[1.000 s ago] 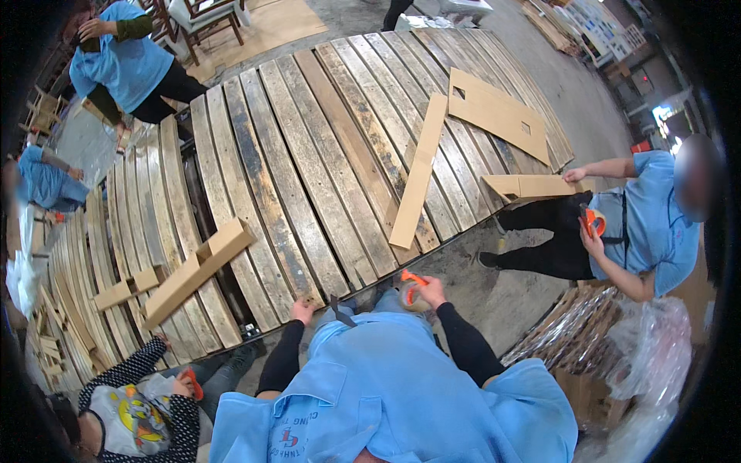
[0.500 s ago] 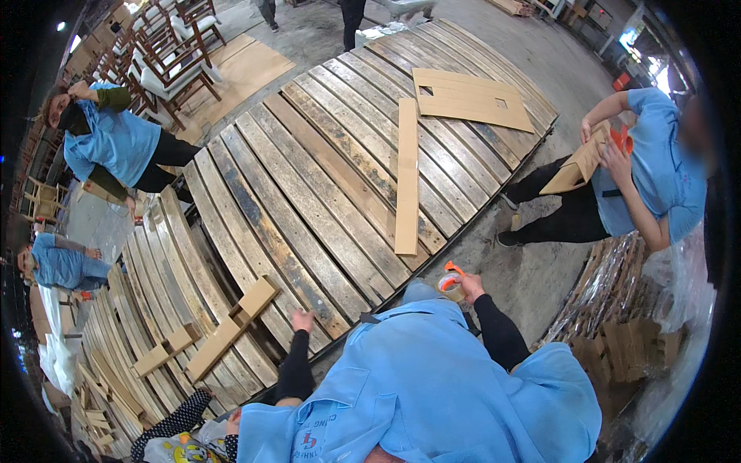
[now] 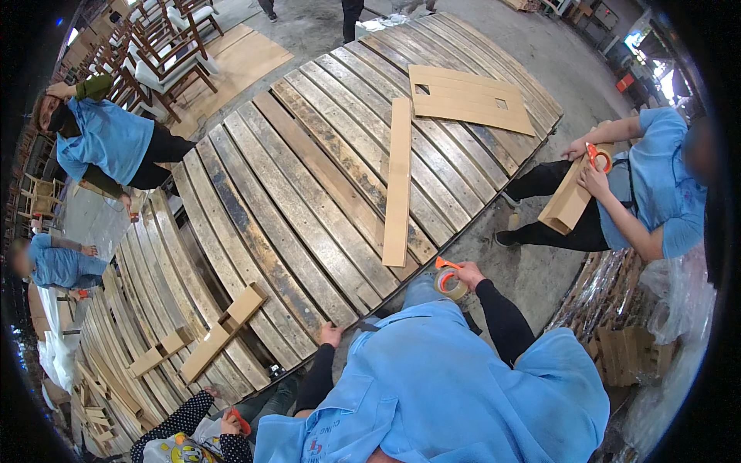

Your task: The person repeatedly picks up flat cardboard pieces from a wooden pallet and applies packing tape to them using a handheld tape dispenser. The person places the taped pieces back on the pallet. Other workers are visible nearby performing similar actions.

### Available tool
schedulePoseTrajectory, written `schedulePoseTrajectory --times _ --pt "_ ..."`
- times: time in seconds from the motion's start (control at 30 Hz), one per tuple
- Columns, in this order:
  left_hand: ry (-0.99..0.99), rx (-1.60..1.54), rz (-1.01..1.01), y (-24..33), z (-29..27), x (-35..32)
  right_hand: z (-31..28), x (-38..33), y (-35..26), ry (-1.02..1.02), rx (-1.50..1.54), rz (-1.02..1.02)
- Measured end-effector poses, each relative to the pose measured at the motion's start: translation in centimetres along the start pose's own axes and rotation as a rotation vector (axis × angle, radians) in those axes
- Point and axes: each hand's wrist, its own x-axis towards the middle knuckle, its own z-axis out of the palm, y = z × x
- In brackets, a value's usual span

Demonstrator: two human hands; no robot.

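My right hand (image 3: 471, 275) is closed on an orange-handled tape dispenser (image 3: 448, 279) carrying a roll of clear tape, held just off the table's near edge. My left hand (image 3: 330, 334) rests on the near edge of the slatted wooden table (image 3: 309, 224), fingers loosely bent and nothing in them. Ahead on the slats lies a long narrow strip of cardboard (image 3: 397, 185). Beyond it, a flat cardboard sheet (image 3: 471, 100) with two cut-out holes overlaps the planks at the far right.
At right a co-worker (image 3: 648, 185) holds a folded cardboard box and an orange tape dispenser. Another person in dotted sleeves (image 3: 177, 424) works beside me, near folded cardboard pieces (image 3: 224, 332). Two more people stand left; chairs (image 3: 170, 69) are behind. Stacked cardboard (image 3: 629, 355) lies at right.
My left hand has drawn back right to the table edge. My right hand has lifted the tape dispenser slightly. The co-worker at right has folded the cardboard into a long box.
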Motion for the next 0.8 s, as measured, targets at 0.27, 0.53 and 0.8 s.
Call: schedulePoseTrajectory --times 0.27,0.53,0.8 --pt "0.227 0.080 -0.082 7.2 -3.3 3.2 -2.7 6.5 -0.8 -0.098 0.117 -0.026" --pt "0.381 0.573 0.408 35.7 10.2 6.8 -11.1 10.8 -0.5 -0.211 0.414 0.094" --pt "0.324 0.724 0.102 48.1 17.9 20.0 -19.6 14.8 4.1 -0.073 0.501 0.205"
